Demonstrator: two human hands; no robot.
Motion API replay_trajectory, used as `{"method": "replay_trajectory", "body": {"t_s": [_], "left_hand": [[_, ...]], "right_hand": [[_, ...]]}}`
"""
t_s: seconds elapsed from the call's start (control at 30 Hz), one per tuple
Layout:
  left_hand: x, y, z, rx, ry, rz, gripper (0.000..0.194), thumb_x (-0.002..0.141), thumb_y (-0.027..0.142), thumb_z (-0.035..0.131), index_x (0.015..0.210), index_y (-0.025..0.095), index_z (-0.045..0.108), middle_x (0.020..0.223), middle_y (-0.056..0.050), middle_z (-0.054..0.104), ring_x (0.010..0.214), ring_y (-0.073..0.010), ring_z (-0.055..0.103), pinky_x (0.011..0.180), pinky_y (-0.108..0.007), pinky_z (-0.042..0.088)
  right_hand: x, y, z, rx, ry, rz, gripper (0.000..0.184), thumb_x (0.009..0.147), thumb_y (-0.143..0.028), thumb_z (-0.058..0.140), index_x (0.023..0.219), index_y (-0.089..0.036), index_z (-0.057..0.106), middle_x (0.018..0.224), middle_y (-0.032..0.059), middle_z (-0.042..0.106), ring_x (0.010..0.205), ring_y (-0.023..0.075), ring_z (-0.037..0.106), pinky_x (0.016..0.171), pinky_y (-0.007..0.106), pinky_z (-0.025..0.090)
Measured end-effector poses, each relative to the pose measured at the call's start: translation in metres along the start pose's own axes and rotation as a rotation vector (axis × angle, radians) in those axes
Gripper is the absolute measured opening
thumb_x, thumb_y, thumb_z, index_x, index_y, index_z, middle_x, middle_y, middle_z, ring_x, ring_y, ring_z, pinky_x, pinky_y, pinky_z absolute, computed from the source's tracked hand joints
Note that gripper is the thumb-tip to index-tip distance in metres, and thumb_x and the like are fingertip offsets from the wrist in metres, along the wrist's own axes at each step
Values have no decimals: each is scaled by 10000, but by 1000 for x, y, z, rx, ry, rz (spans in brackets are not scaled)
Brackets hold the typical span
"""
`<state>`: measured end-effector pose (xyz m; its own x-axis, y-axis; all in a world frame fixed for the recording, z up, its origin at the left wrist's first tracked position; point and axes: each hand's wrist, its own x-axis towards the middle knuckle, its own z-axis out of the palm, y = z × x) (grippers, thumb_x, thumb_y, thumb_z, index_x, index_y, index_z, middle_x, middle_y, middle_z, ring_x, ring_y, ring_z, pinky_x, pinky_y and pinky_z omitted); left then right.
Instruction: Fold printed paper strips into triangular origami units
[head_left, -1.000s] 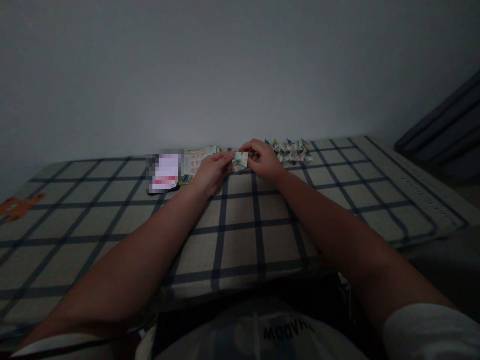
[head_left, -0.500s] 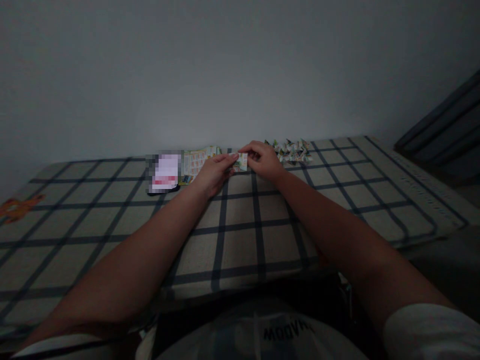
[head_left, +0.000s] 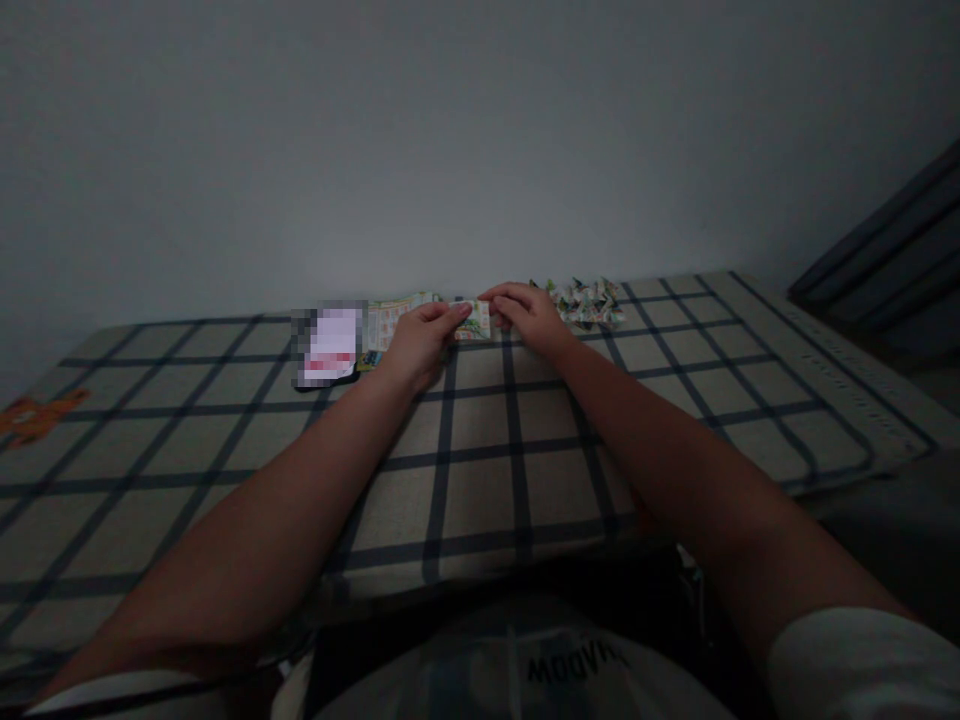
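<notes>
A small folded piece of printed paper [head_left: 474,320], white with green and orange marks, is held up between my hands near the far side of the table. My left hand [head_left: 420,342] pinches its left end, thumb on top. My right hand [head_left: 527,314] has its fingers closed at the paper's right edge. Left of my left hand lie printed sheets [head_left: 386,318]. Just beyond my right hand sits a cluster of folded paper pieces [head_left: 589,303] with pointed tips.
A phone [head_left: 330,345] with a lit, blurred screen lies left of the sheets. The checked tablecloth [head_left: 480,490] covers the table, which stands against a grey wall [head_left: 480,150]. An orange figure [head_left: 41,415] shows at the far left, dark striped fabric [head_left: 892,250] at the right.
The paper between my hands has shifted slightly left and shows more of its face. My right fingers have straightened a little along its edge. The phone, sheets and cluster have not moved.
</notes>
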<state>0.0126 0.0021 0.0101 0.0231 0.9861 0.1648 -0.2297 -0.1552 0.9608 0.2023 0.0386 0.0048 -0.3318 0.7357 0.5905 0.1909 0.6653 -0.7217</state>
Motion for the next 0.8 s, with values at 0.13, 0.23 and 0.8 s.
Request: {"method": "replay_trajectory", "body": {"t_s": [0.13,0.23,0.8], "left_hand": [[0,-1,-1,82,10,46,443,603,511,967,628,179,674,573,18,552,544,-100,443,531,-280,321],[0,-2,-1,148,26,87,443,609,531,955,638,181,685,589,15,563,559,-102,450,540,-277,333],[-1,-2,-2,260,86,215,489,692,652,863,743,173,780,720,-37,709,686,-164,598,673,-303,466]], "right_hand": [[2,-1,1,-49,-30,5,304,955,-450,633,974,-168,745,878,44,675,799,162,581,768,308,473],[3,-2,1,-94,-40,-26,261,939,-409,654,898,-164,736,841,37,648,797,161,561,792,318,456],[2,-9,-1,-8,-65,73,320,938,-464,607,771,-191,618,704,-17,533,688,140,490,723,302,429]]}}
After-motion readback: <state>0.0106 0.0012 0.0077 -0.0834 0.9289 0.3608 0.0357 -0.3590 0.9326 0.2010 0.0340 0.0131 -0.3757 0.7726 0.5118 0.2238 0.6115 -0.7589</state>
